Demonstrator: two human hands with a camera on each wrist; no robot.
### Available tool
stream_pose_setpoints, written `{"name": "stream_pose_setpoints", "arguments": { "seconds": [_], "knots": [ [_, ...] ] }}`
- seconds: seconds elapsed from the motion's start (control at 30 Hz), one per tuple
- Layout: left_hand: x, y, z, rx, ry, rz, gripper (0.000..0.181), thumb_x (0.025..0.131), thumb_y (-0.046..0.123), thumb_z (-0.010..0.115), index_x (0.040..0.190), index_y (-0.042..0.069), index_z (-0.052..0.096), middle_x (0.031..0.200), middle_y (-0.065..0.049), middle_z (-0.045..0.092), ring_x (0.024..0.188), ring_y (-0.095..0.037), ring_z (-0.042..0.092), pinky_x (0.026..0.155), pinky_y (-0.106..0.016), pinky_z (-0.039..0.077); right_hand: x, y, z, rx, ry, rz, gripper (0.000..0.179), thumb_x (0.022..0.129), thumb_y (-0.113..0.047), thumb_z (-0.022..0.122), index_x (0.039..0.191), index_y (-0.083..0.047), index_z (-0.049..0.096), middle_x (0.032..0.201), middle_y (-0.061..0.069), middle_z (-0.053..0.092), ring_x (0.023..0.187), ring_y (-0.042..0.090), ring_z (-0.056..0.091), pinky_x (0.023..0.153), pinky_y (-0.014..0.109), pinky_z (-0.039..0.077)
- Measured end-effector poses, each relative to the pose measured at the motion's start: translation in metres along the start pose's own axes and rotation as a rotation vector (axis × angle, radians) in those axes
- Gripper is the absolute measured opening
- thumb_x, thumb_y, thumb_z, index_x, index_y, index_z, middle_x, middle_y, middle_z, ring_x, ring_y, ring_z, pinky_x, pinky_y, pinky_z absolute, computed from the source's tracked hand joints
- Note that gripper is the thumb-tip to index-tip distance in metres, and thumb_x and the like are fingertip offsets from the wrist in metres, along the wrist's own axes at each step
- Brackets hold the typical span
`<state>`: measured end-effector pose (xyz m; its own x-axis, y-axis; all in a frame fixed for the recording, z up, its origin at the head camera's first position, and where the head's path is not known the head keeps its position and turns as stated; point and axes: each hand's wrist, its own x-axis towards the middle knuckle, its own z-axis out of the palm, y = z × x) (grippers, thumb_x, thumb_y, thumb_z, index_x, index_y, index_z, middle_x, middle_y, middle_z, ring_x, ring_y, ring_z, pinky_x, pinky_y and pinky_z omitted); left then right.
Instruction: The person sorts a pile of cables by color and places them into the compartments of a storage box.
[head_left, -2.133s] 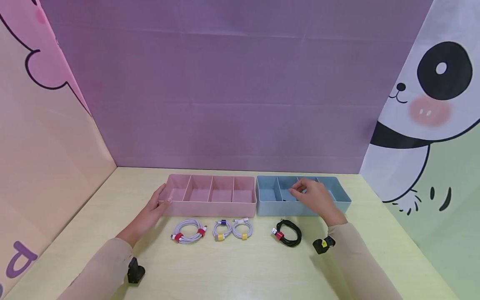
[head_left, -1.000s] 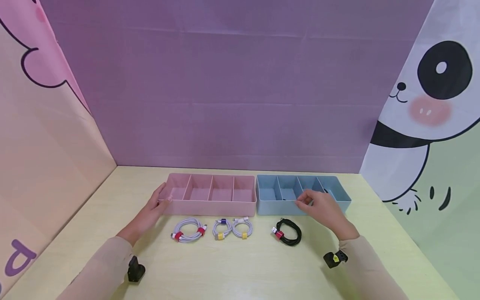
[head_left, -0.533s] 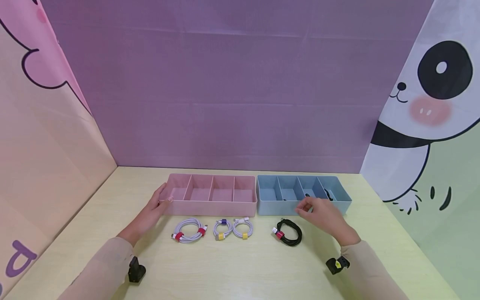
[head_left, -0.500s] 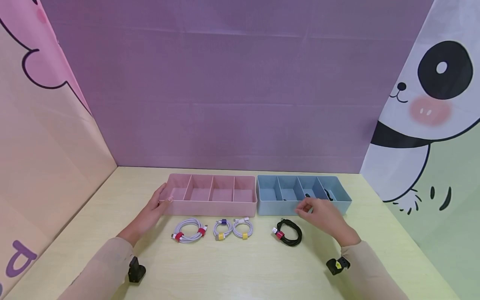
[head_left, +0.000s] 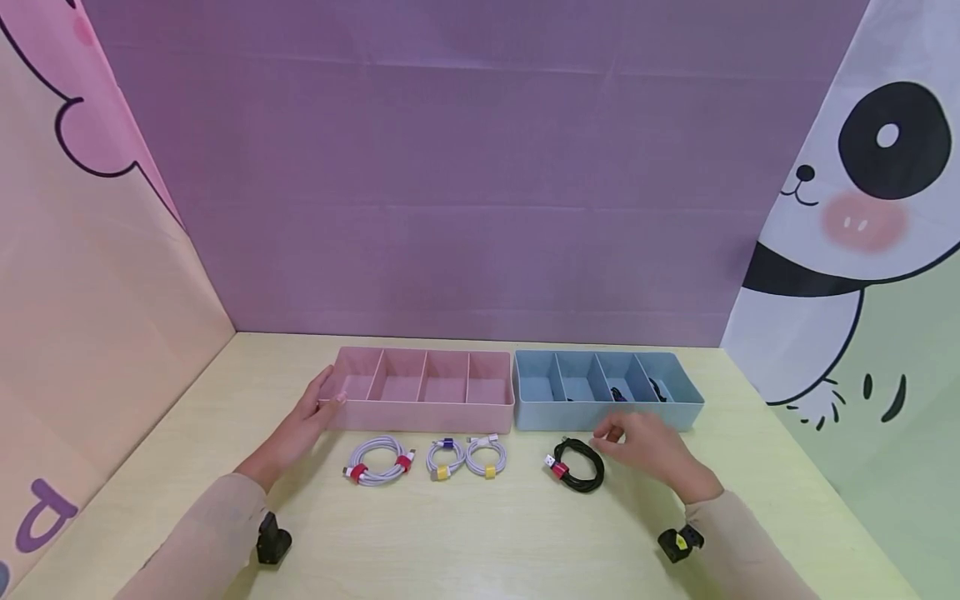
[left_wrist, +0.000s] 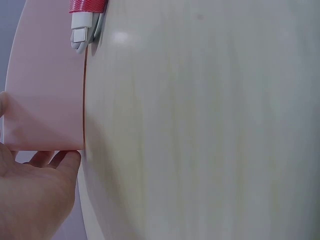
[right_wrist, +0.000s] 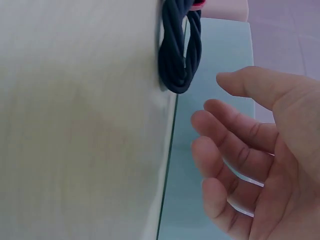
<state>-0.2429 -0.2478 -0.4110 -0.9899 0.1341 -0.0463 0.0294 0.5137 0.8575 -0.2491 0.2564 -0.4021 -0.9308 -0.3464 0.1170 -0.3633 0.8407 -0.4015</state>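
My left hand (head_left: 306, 417) grips the left end of a pink divided box (head_left: 420, 417), thumb near the front rim and fingers against the end wall, as the left wrist view also shows. My right hand (head_left: 645, 446) hovers in front of a blue divided box (head_left: 555, 417), holding nothing, its fingers loosely bent. Just left of those fingers lies a coiled black cable (head_left: 588, 479) with a red strap and white plug. In the right wrist view the black coil (right_wrist: 175, 65) shows beyond the fingertips. Dark coils sit in the blue box, one being a black cable (head_left: 617, 394) in the third compartment.
On the table (head_left: 465, 542) before the pink box lie a large white coiled cable (head_left: 378, 461) with red straps and two smaller white cables, one (head_left: 445, 459) with blue and yellow straps, the other (head_left: 485, 457) with a yellow one. A purple backdrop (head_left: 480, 208) stands behind the boxes.
My right hand has come out from over the blue box, down and toward me, to beside the black cable. The blue box's compartments show more fully. My left hand stays on the pink box.
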Motion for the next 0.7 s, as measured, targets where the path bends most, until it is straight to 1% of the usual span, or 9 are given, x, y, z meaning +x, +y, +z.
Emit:
{"name": "stream_pose_setpoints", "arguments": {
  "seconds": [0.3,0.4,0.53,0.7],
  "knots": [
    [-0.0009,-0.0005,0.0011,0.000,-0.001,0.008,0.081,0.107,0.052,0.037,0.160,0.015,-0.012,0.162,-0.029,-0.004,0.144,-0.057,0.005,0.109,-0.075,0.011,-0.0047,-0.0019,0.0027,0.013,-0.055,0.025,0.013,0.089,-0.030,0.075,0.094,-0.018,0.074,0.079,-0.010,0.064,0.073,0.010,0.058,0.063,0.033,0.049],
    [-0.0008,-0.0004,0.0011,-0.013,-0.001,0.009,0.081,0.107,0.050,0.037,0.160,0.015,-0.012,0.162,-0.029,-0.003,0.145,-0.056,0.005,0.110,-0.074,0.011,-0.0053,-0.0019,0.0035,0.025,-0.071,0.043,0.017,0.088,-0.031,0.076,0.096,-0.017,0.073,0.080,-0.009,0.065,0.074,0.010,0.058,0.064,0.034,0.049],
    [-0.0002,-0.0004,0.0007,-0.023,0.000,0.010,0.080,0.107,0.049,0.037,0.160,0.015,-0.012,0.163,-0.028,-0.002,0.146,-0.054,0.005,0.111,-0.072,0.011,-0.0058,-0.0024,0.0055,0.042,-0.082,0.063,0.023,0.086,-0.032,0.079,0.099,-0.015,0.073,0.082,-0.008,0.066,0.075,0.011,0.059,0.066,0.034,0.050],
    [-0.0001,-0.0002,0.0007,-0.016,-0.001,0.010,0.080,0.107,0.050,0.036,0.160,0.015,-0.011,0.163,-0.028,-0.003,0.145,-0.055,0.004,0.111,-0.073,0.010,-0.0063,-0.0038,0.0078,0.055,-0.085,0.080,0.026,0.084,-0.032,0.080,0.101,-0.014,0.072,0.084,-0.007,0.067,0.077,0.012,0.059,0.067,0.036,0.051]
  ]
}}
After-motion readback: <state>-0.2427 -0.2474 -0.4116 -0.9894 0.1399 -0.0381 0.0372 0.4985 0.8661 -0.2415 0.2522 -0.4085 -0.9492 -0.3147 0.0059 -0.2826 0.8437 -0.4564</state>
